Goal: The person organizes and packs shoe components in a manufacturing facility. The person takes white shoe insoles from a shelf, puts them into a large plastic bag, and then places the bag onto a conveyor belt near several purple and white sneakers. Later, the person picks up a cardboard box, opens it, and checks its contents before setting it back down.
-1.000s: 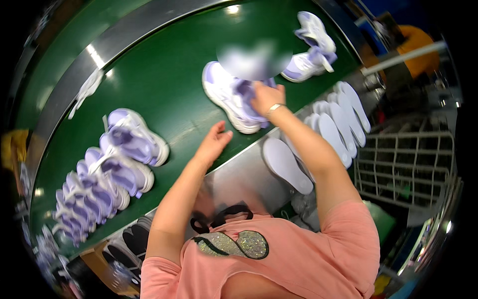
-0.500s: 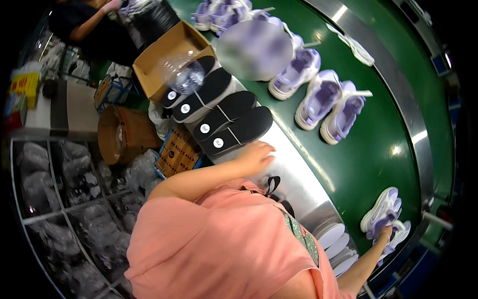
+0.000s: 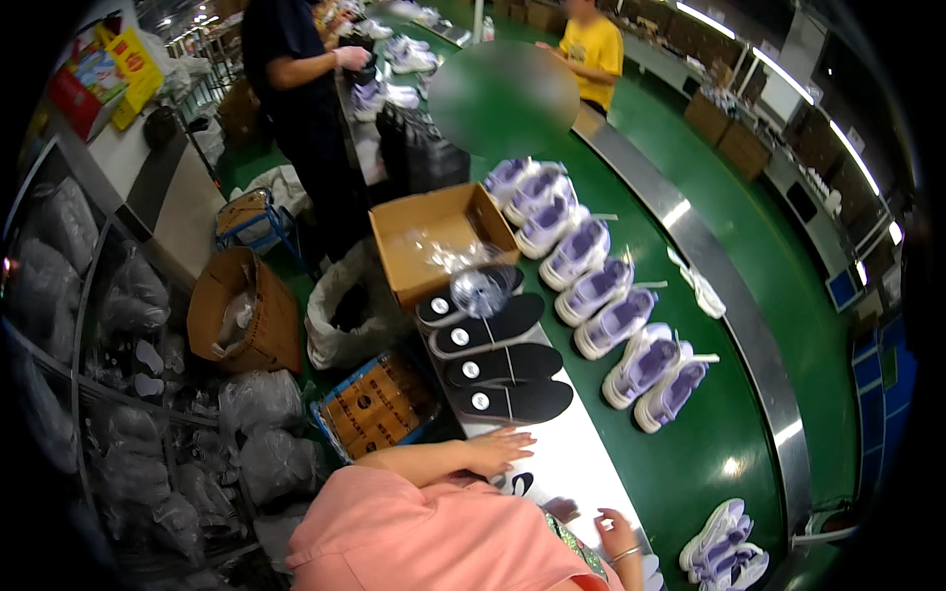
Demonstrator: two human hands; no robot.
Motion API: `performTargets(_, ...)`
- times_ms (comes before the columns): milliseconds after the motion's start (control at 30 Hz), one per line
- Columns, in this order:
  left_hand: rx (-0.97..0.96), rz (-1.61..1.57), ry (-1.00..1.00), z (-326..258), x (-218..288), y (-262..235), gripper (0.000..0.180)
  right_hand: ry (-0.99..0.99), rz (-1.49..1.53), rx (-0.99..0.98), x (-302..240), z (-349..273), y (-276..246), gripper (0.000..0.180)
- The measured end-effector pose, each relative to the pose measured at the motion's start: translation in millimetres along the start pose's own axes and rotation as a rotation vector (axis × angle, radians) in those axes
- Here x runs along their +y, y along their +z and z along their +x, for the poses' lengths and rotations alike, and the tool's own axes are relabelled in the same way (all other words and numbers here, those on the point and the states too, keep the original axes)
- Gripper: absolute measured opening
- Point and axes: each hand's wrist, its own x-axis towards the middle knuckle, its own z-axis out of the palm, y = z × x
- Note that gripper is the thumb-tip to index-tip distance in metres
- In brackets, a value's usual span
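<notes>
Head view shows the left hand (image 3: pixel 499 452) at the metal ledge (image 3: pixel 574 463), fingers outstretched and holding nothing, just beside flat black insoles (image 3: pixel 542 399) with round white stickers (image 3: pixel 480 402) and thin pale bands. The right hand (image 3: pixel 617 537), fingers loosely bent and visibly empty, is nearest chunky white-and-lilac shoes (image 3: pixel 711 540) on the green surface (image 3: pixel 724 448).

Person's wearing a coral-pink top (image 3: pixel 443 542) w/ short slvs (image 3: pixel 360 502); glittery grn/slvr patch (image 3: pixel 577 545) is sparkling on the front. Thin, pale bracelet (image 3: pixel 626 555) is circling the R wrist. L hand (image 3: pixel 501 451) & R hand (image 3: pixel 617 533) are showing bare.
</notes>
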Motion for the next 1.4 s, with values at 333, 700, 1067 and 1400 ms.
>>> performTargets(333, 0.232, -0.626, -0.108, -110, 32, -22, 0.033, 0.09, 0.078, -0.701, -138, 10, 124, 0.025)
performTargets(700, 0.264, -0.768, -0.881, -483, 120, 52, 0.043, 0.126, -0.092, -0.668, -202, -24, 196, 0.022)
performTargets(1067, 0.671, -1.558, -1.249, -555, 270, 172, 0.035, 0.101, -0.157, -0.724, -207, -44, 224, 0.019)
performTargets(1400, 0.793, -1.781, -1.349, -572, 317, 160, 0.033, 0.023, -0.177, -0.849, -234, -27, 262, 0.017)
